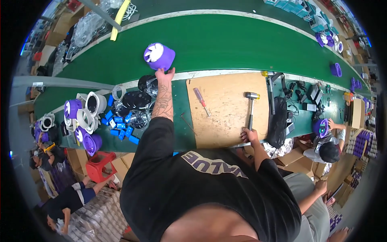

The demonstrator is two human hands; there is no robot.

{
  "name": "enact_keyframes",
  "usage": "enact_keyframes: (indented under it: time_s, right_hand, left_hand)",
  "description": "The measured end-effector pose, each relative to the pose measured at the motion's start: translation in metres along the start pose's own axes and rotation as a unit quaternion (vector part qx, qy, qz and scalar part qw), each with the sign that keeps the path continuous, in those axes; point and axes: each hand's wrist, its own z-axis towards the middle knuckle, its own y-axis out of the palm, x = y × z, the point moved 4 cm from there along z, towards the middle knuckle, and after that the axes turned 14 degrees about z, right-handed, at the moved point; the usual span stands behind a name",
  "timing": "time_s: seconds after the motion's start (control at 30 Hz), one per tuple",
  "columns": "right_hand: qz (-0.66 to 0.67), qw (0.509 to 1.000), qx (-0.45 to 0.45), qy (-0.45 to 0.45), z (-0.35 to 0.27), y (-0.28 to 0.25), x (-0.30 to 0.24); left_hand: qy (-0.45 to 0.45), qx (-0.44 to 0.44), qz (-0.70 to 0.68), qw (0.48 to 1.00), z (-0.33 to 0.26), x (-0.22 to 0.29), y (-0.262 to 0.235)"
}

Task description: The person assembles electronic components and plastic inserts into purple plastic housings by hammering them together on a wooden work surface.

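My left arm reaches out to the green conveyor, where my left hand (pixel 165 74) is at the near side of a purple rounded housing (pixel 164 59) with a white finned wheel on its face. Its fingers rest against the housing, partly hidden by it. Closer in, my right hand (pixel 250 135) grips the dark handle of a two-faced mallet (pixel 252 96), whose yellow-and-dark head lies over the tan work board (pixel 229 125). A screwdriver (pixel 201 101) with a clear reddish handle lies on the same board, left of the mallet.
Blue blocks (pixel 119 126), black round parts (pixel 136 100) and white rings (pixel 84 119) crowd the left bench. Another hammer (pixel 271 94), a black bag (pixel 277 123) and adapters (pixel 309 107) lie right. A co-worker (pixel 328 151) sits far right; a red stool (pixel 99 166) stands lower left.
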Motion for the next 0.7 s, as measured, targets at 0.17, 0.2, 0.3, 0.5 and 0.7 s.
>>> enact_keyframes:
  time_s: [0.17, 0.2, 0.3, 0.5, 0.7]
  right_hand:
    - [-0.004, 1.000, -0.006, 0.019, -0.002, 0.000, -0.003]
    - [-0.002, 1.000, -0.004, 0.018, -0.002, 0.001, -0.003]
    - [-0.006, 1.000, 0.000, 0.001, -0.006, 0.003, -0.006]
    - [-0.003, 1.000, 0.002, -0.004, -0.005, 0.000, 0.001]
    - [0.003, 1.000, -0.012, 0.014, 0.001, -0.004, 0.004]
  left_hand:
    - [0.085, -0.036, 0.037, 0.995, 0.010, 0.022, -0.005]
    - [0.098, -0.058, 0.028, 0.993, 0.010, 0.026, -0.004]
    - [0.099, -0.112, -0.009, 0.989, 0.012, 0.032, -0.001]
    - [0.099, -0.225, -0.060, 0.968, 0.016, 0.050, 0.006]
    - [0.175, -0.205, 0.185, 0.945, -0.015, 0.057, -0.012]
